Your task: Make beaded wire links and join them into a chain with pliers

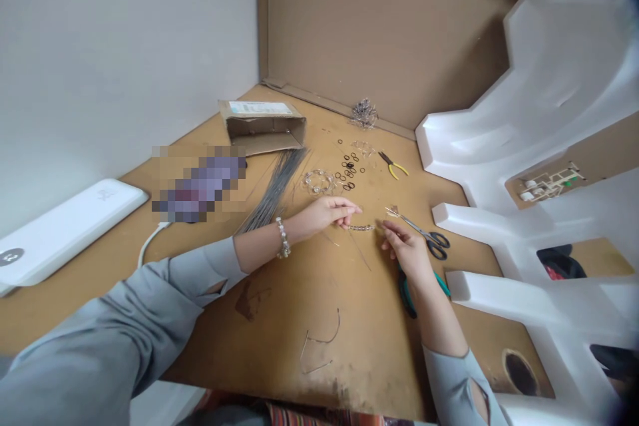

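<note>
A short strand of clear beads on wire (pixel 361 228) stretches between my hands above the wooden table. My left hand (pixel 332 212), wearing a beaded bracelet (pixel 283 237) at the wrist, pinches the strand's left end. At its right end, the thumb and fingertips of my right hand (pixel 407 247) are closed on what looks like the thin wire end, too fine to see clearly. Green-handled pliers (pixel 407 293) lie partly hidden under my right wrist. Scissors with dark handles (pixel 435 243) rest just beyond that hand.
Grey wires (pixel 277 190) lie in a bundle before an open cardboard box (pixel 264 136). Dark rings (pixel 349 166), a beaded coil (pixel 319 181) and yellow-handled pliers (pixel 393 165) are farther back. Bent wire pieces (pixel 322 341) lie near the front. White moulded foam (pixel 469 213) borders the right.
</note>
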Demonstrator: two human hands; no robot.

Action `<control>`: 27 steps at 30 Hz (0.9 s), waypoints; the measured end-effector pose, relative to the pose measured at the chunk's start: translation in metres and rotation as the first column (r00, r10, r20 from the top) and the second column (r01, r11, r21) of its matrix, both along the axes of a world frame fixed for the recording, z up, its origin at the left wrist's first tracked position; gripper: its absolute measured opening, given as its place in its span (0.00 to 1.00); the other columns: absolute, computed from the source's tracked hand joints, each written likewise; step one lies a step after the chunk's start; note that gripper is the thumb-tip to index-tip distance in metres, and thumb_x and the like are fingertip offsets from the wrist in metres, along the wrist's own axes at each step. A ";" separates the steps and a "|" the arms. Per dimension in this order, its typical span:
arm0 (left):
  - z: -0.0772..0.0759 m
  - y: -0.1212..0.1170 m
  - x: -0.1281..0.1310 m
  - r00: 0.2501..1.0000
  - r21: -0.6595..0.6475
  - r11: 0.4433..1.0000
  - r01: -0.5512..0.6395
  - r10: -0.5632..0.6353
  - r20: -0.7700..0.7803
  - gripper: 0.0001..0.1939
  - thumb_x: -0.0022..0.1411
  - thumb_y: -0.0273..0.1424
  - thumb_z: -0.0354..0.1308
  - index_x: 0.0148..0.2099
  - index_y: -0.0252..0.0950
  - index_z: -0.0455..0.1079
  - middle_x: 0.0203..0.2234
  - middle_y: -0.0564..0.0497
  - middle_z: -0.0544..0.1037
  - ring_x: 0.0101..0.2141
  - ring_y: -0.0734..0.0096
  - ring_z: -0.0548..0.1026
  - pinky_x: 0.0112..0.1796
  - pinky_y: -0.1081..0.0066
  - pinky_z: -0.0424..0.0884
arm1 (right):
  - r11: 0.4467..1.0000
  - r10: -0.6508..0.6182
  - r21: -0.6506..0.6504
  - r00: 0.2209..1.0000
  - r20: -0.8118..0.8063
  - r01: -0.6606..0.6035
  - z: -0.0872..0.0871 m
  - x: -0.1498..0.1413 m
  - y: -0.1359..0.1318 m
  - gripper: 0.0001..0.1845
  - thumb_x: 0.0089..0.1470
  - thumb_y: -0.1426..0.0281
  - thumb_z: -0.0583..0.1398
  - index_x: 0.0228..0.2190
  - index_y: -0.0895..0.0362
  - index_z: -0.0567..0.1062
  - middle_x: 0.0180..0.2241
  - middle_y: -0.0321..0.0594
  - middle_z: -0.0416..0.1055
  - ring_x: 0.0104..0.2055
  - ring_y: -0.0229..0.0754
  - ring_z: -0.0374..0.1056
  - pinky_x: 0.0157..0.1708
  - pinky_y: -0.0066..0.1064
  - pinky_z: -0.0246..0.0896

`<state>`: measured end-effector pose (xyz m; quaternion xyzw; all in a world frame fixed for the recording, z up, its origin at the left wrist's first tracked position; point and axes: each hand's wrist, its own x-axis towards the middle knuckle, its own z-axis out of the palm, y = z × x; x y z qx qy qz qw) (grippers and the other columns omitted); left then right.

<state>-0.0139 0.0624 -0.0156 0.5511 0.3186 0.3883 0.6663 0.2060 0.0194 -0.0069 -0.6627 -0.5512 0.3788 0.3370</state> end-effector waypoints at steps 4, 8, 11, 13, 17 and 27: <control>0.008 -0.003 -0.001 0.999 0.009 1.000 0.019 -0.018 -0.039 0.12 0.59 0.32 0.54 0.41 0.31 0.72 0.22 0.55 0.71 0.26 0.80 0.68 0.31 0.75 0.62 | 1.000 0.022 -0.009 0.978 -0.209 -0.024 -0.001 -0.004 0.004 0.25 0.42 0.57 0.64 0.39 0.62 0.74 0.17 0.32 0.68 0.15 0.30 0.58 0.15 0.23 0.53; 0.016 -0.007 0.002 0.997 -0.020 0.998 0.052 -0.053 -0.053 0.11 0.58 0.32 0.55 0.40 0.31 0.72 0.23 0.54 0.72 0.26 0.80 0.69 0.32 0.75 0.63 | 0.999 0.047 0.026 0.895 -0.444 -0.040 0.000 -0.006 -0.002 0.15 0.44 0.61 0.65 0.31 0.58 0.74 0.26 0.38 0.75 0.23 0.35 0.69 0.22 0.26 0.64; 0.019 -0.007 0.004 0.999 -0.052 0.999 0.016 -0.018 -0.036 0.11 0.57 0.33 0.56 0.38 0.31 0.71 0.22 0.54 0.73 0.25 0.80 0.69 0.31 0.75 0.63 | 0.997 0.041 0.074 0.816 -0.577 0.002 0.002 -0.007 -0.005 0.11 0.46 0.63 0.64 0.32 0.56 0.75 0.35 0.41 0.77 0.33 0.40 0.74 0.31 0.32 0.69; 0.021 -0.007 0.004 1.000 -0.081 0.997 -0.013 0.013 -0.002 0.10 0.56 0.33 0.57 0.36 0.31 0.69 0.22 0.53 0.73 0.24 0.80 0.68 0.29 0.75 0.62 | 0.995 0.051 0.095 0.801 -0.596 0.008 0.005 -0.008 -0.007 0.09 0.47 0.65 0.63 0.32 0.55 0.75 0.35 0.40 0.77 0.33 0.40 0.74 0.31 0.32 0.70; 0.027 -0.010 0.006 0.998 -0.061 0.997 -0.042 0.040 -0.039 0.06 0.55 0.31 0.56 0.32 0.32 0.65 0.20 0.55 0.72 0.20 0.82 0.65 0.25 0.78 0.60 | 0.990 0.093 0.137 0.834 -0.545 -0.021 0.012 -0.014 -0.015 0.08 0.49 0.65 0.62 0.32 0.56 0.74 0.31 0.39 0.77 0.27 0.38 0.73 0.29 0.33 0.71; 0.033 -0.040 0.012 0.753 0.578 0.816 0.019 0.368 -0.545 0.05 0.56 0.27 0.51 0.29 0.35 0.64 0.17 0.57 0.66 0.20 0.80 0.62 0.24 0.77 0.55 | 0.963 0.197 0.210 0.973 -0.117 -0.170 0.021 -0.031 -0.032 0.09 0.52 0.63 0.59 0.32 0.56 0.75 0.23 0.36 0.74 0.20 0.36 0.70 0.25 0.29 0.68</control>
